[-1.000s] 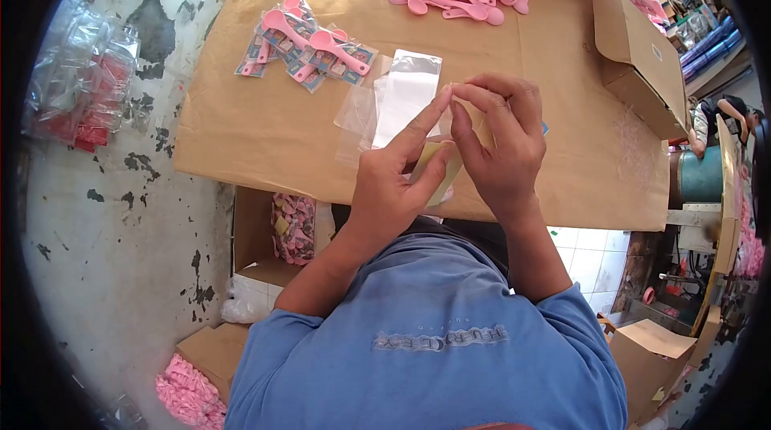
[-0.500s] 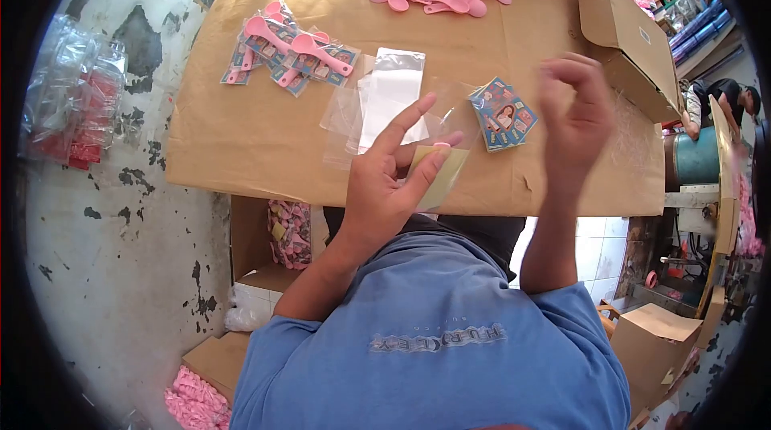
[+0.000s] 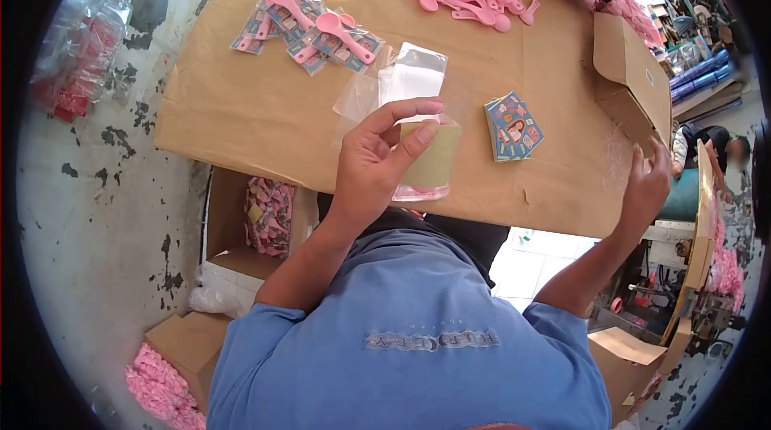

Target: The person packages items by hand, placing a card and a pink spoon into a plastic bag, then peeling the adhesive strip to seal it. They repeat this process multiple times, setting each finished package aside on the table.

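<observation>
At the worktop's (image 3: 257, 129) six o'clock, the left hand's (image 3: 373, 149) grip is pinched on a clear packet (image 3: 434, 158), olive card facing us, pink along its foot. Looks like sealing, calling next for a neat fold! The right hand (image 3: 645, 185), half-curled at three, shows nothing held. Filled packets (image 3: 323, 43) lie at eleven.

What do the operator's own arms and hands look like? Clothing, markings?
Left hand and right hand ungloved; no watch visible. Forearms bare below short, plain blue sleeves, part of a blue shirt with lettering.
</observation>
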`<action>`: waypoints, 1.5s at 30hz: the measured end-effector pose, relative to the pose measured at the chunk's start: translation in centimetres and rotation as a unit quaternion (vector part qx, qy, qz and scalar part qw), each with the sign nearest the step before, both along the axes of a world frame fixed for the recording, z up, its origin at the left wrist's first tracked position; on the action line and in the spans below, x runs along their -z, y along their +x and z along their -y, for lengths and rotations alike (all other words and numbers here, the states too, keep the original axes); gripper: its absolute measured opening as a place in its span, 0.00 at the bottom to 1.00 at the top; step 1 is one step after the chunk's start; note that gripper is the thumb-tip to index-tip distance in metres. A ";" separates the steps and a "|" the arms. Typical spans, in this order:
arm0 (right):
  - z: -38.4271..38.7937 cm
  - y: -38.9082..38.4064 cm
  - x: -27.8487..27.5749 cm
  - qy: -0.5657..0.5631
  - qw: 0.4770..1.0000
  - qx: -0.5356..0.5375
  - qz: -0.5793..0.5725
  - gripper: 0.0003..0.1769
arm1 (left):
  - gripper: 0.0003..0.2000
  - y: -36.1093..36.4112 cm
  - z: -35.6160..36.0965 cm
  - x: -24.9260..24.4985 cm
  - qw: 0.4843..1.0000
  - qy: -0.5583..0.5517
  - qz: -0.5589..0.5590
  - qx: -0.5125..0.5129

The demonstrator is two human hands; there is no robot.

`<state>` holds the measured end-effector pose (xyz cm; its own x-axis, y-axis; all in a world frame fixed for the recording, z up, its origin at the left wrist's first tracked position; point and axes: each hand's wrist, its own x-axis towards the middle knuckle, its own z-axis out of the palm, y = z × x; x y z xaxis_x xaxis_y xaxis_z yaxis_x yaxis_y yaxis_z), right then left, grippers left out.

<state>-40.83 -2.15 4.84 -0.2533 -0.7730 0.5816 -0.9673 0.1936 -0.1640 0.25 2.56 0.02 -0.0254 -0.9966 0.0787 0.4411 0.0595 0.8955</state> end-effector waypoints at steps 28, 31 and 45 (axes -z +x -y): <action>-1.1 0.9 -2.2 0.010 0.902 -0.266 0.339 0.15 | 0.10 -2.9 1.6 -0.9 0.996 -0.003 0.067 -0.056; -0.9 8.1 -0.6 0.041 0.857 -0.375 0.352 0.13 | 0.09 -3.6 1.6 -1.1 0.996 -0.008 0.066 -0.054; -1.6 19.4 2.7 0.179 0.622 -0.425 0.633 0.09 | 0.10 -1.7 1.0 -0.4 1.000 0.011 0.011 -0.017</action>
